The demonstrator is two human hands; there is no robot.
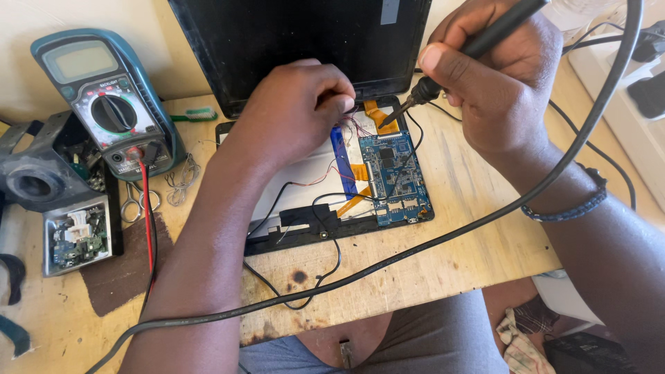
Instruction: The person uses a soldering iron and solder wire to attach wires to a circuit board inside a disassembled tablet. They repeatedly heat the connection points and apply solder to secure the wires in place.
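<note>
An opened tablet (325, 221) lies on the wooden table (478, 228), its blue circuit board (396, 173) and orange ribbon cables exposed. My right hand (495, 76) grips a black soldering iron (422, 90), its tip angled down at the board's top left corner. My left hand (294, 111) rests on the tablet and pinches thin red and black wires (355, 123) beside the iron's tip. The iron's thick black cable (429, 242) sweeps across the table in front of the tablet.
A teal multimeter (104, 97) with red and black leads stands at the left. Small scissors (135, 201), an open grey electronics box (75, 235) and a dark tool (34, 173) lie near it. A black screen panel (298, 41) leans behind the tablet. More cables run at the right.
</note>
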